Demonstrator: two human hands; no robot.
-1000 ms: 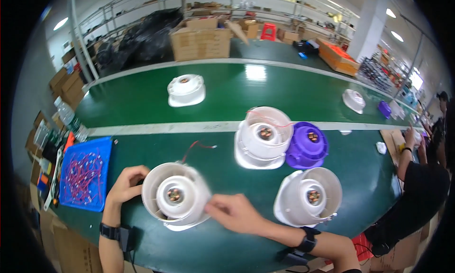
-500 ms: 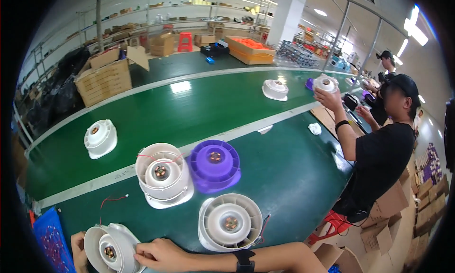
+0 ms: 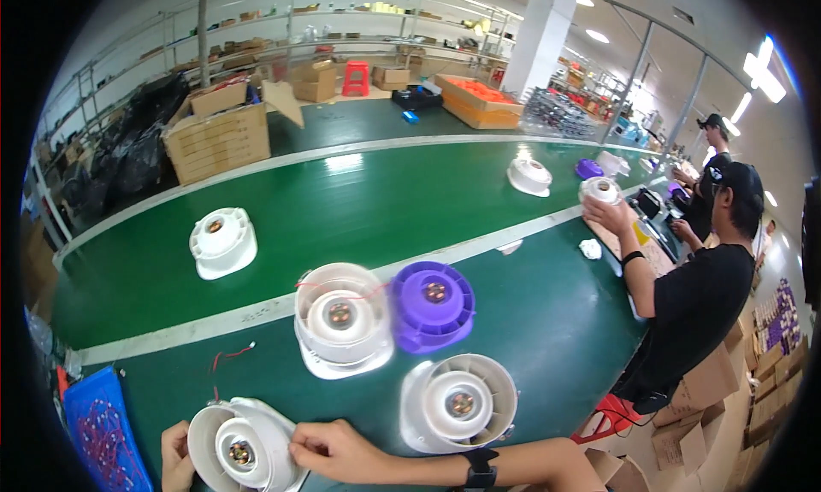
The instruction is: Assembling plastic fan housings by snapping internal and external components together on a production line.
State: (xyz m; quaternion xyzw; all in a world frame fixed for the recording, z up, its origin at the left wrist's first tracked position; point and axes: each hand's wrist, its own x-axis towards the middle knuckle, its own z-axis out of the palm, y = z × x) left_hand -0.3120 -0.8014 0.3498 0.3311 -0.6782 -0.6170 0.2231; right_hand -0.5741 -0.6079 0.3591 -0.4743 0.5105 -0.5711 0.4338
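Observation:
A round white plastic housing with a copper coil in its middle stands tilted at the table's near left. My left hand grips its left edge, fingers partly hidden behind it. Thumb and fingers of my right hand close on its right side. A thin red wire with a white plug runs from its top onto the table. Beyond my right forearm lies another white housing, coil facing up. Farther off, a taller white housing with a red wire across it touches a purple housing.
A blue tray of red wires is at far left. Behind the table runs a green conveyor belt carrying white housings and a purple one. At right, a co-worker holds a white housing. Cardboard boxes stand behind.
The whole view has shifted, so things sit farther right. Both my hands stay on the same housing. The co-worker has lowered the white housing in their hands.

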